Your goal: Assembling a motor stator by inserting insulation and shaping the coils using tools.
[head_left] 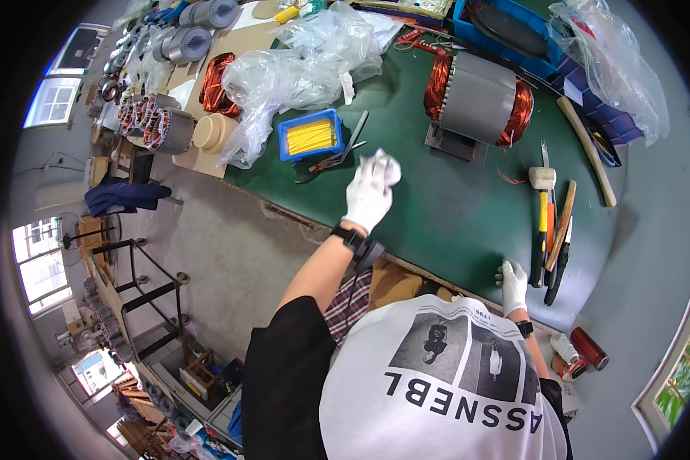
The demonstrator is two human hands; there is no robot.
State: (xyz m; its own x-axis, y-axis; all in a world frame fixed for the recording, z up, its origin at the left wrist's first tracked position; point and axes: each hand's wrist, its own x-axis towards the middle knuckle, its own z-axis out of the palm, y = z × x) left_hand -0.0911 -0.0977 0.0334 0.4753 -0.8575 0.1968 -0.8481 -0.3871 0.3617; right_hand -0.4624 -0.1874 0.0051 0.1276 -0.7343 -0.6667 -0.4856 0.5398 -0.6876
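Of your hands, the left hand (pixel 370 192) and the right hand (pixel 512 287) were both gloved in white, above a dark green table (pixel 437 222). Your shirt (pixel 360 391) was white with black sleeves and a black-and-grey print, and a plaid cloth (pixel 350 303) showed dark red crossed with pale lines. You had a grey stator (pixel 477 96) with copper-red coils (pixel 523 115), yellow strips (pixel 310 138) in a bright blue tray (pixel 307 120), and a mallet (pixel 542 179), its head off-white, its handle yellow and black.
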